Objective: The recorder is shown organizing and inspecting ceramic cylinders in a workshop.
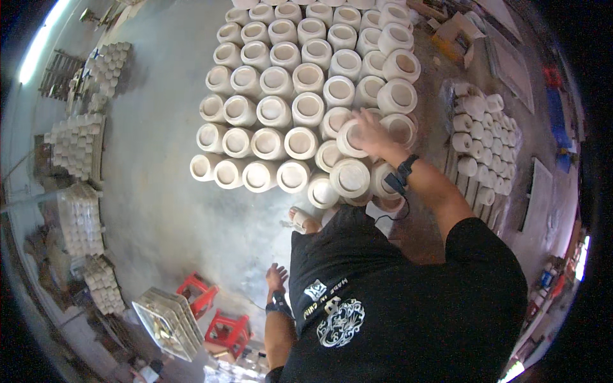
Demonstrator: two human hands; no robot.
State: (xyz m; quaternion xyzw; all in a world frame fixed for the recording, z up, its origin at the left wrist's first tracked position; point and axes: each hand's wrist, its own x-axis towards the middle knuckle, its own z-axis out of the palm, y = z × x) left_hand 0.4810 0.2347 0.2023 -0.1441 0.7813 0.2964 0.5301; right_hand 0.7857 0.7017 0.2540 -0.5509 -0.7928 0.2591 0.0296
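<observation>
My right hand (375, 135) reaches over the near right part of a large block of off-white, thick-walled round jars. Its fingers bend over the right rim of one jar (348, 139), which has a round recess on top and sits higher than its neighbours. Another raised jar (350, 178) stands just nearer to me. Beyond my right hand is a further jar (399, 129), partly covered by the wrist. Down at my left side hangs my left hand (276, 278), apart from everything, its fingers loosely stretched with nothing in them. Dark bands circle both wrists.
Several rows of jars (274, 82) extend away from me on the floor. More stacked pieces stand on a pallet (483, 142) at the right and along the left wall (78, 145). Red stools (228, 332) and a pale crate (167, 323) are at the lower left. My foot (305, 220) is beside the front row.
</observation>
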